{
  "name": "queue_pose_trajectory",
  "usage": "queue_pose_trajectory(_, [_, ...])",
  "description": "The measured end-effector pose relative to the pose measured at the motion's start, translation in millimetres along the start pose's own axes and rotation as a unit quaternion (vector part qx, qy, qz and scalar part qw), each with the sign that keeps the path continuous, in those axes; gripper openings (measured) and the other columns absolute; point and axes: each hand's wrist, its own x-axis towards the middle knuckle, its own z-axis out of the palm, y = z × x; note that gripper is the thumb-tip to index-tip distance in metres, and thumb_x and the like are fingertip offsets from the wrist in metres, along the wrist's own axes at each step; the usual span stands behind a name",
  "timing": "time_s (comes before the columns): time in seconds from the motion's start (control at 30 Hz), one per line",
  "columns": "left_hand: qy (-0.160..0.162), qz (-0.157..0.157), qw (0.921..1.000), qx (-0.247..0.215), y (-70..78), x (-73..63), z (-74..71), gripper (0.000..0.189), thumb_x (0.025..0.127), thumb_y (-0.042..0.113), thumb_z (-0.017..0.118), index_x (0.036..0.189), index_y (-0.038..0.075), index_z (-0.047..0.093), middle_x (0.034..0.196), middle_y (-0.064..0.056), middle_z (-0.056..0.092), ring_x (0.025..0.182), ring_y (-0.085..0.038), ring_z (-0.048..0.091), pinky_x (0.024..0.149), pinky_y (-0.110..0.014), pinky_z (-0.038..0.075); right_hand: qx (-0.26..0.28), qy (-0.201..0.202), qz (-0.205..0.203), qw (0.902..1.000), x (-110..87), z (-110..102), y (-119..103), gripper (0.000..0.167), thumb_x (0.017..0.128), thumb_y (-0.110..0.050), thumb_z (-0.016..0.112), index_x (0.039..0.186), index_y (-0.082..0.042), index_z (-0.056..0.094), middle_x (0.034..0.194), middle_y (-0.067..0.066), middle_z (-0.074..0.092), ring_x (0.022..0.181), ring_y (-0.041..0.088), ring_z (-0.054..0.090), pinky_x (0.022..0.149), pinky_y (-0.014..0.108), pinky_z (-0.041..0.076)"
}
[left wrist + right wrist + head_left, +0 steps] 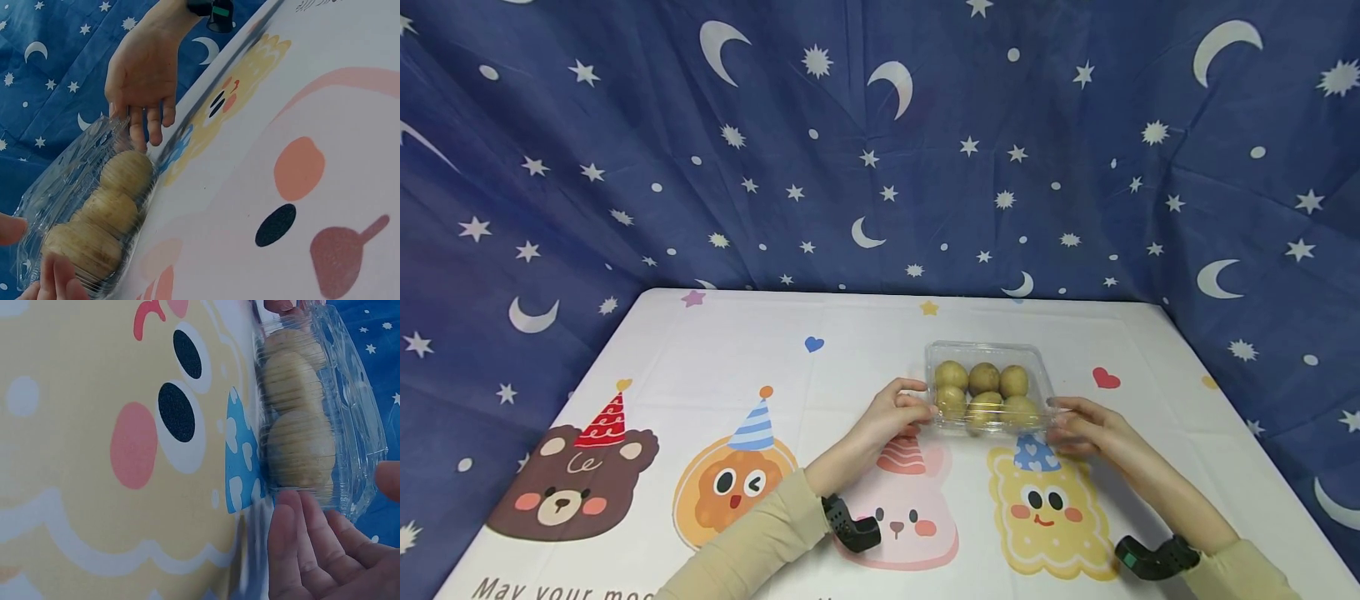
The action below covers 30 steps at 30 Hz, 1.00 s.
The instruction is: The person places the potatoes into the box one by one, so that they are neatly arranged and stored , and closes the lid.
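A clear plastic clamshell box (1045, 367) holds several round yellow-brown fruits (984, 378), kiwi-like in size and skin, set in two rows. The lid covers them. At its left end my left hand (889, 417) grips the box, thumb and fingers at the lower corner. My right hand (1093, 429) holds the opposite end, thumb at the lid edge. In the right wrist view, its fingers (319, 540) reach against the box's end and lower side. The left wrist view shows the fruits (128, 172) close behind the box's ribbed wall.
The box is over a white tablecloth (737, 325) printed with a bear (576, 483), a rabbit (898, 533) and other cartoon figures. Behind the table hangs a dark blue curtain (820, 208) with moons and stars. Black bands (852, 525) circle both wrists.
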Motion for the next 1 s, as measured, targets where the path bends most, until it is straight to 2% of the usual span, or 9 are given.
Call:
queue_pose_trajectory(0.1, [-0.002,-0.002,1.0,-0.002,-1.2,0.5,0.3,0.052,0.082,0.016,0.07,0.129,0.005,0.049,0.082,0.005,0.064,0.077,-0.008,0.063,0.068,-0.023,0.05,0.007,-0.002,0.017,0.9998,0.4,0.9,-1.3,0.047,0.098,-0.025,0.05,0.129,0.009,0.043,0.096,-0.002,0.069,0.088,0.007,0.069,0.079,0.025,0.057])
queue_pose_trajectory(0.17, [-0.003,-0.006,1.0,-0.003,-2.2,1.1,0.5,0.049,0.083,0.016,0.069,0.127,0.005,0.05,0.082,0.004,0.065,0.076,-0.007,0.063,0.067,-0.022,0.049,0.008,0.0,0.031,0.9995,1.1,1.9,-2.0,0.037,0.097,-0.026,0.05,0.118,0.005,0.049,0.091,-0.002,0.069,0.085,0.008,0.068,0.078,0.026,0.057])
queue_pose_trajectory(0.27, [-0.003,-0.01,0.9999,-0.007,-3.5,1.6,0.8,0.043,0.083,0.016,0.069,0.121,0.004,0.052,0.082,0.002,0.068,0.072,-0.006,0.063,0.064,-0.021,0.049,0.011,-0.004,0.028,0.9995,2.5,2.7,-1.8,0.023,0.096,-0.023,0.049,0.105,-0.001,0.053,0.085,-0.002,0.067,0.081,0.009,0.068,0.075,0.027,0.057])
queue_pose_trajectory(0.37, [-0.005,-0.009,0.9998,-0.015,-4.8,2.4,1.3,0.036,0.084,0.014,0.068,0.115,0.002,0.053,0.08,0.001,0.069,0.069,-0.006,0.063,0.063,-0.021,0.05,0.021,-0.015,0.02,0.9995,3.6,2.7,-1.0,0.018,0.097,-0.022,0.048,0.098,-0.006,0.057,0.079,-0.004,0.065,0.077,0.008,0.067,0.072,0.026,0.057])
queue_pose_trajectory(0.57, [-0.018,-0.016,0.9987,-0.046,-6.5,4.6,2.2,0.025,0.085,0.01,0.066,0.105,0.003,0.054,0.072,0.005,0.065,0.065,-0.004,0.062,0.061,-0.019,0.051,0.05,-0.037,0.022,0.9978,5.5,2.2,0.9,0.015,0.096,-0.018,0.046,0.092,-0.014,0.059,0.073,-0.009,0.064,0.074,0.006,0.068,0.069,0.023,0.056])
queue_pose_trajectory(0.77, [-0.028,-0.02,0.9974,-0.063,-7.1,4.9,1.7,0.019,0.086,0.008,0.065,0.101,0.004,0.055,0.07,0.006,0.065,0.064,-0.004,0.063,0.06,-0.017,0.051,0.063,-0.045,0.03,0.9965,6.8,1.4,2.2,0.022,0.098,-0.021,0.046,0.084,-0.016,0.063,0.075,-0.01,0.064,0.075,0.003,0.065,0.072,0.022,0.055])
queue_pose_trajectory(1.0, [-0.035,-0.017,0.9968,-0.07,-8.0,5.6,0.4,0.017,0.085,0.007,0.065,0.099,0.005,0.055,0.07,0.006,0.066,0.065,-0.004,0.064,0.062,-0.018,0.051,0.095,-0.068,0.013,0.993,5.7,0.6,5.2,0.022,0.1,-0.019,0.044,0.089,-0.014,0.063,0.076,-0.01,0.065,0.075,0.003,0.065,0.071,0.021,0.056])
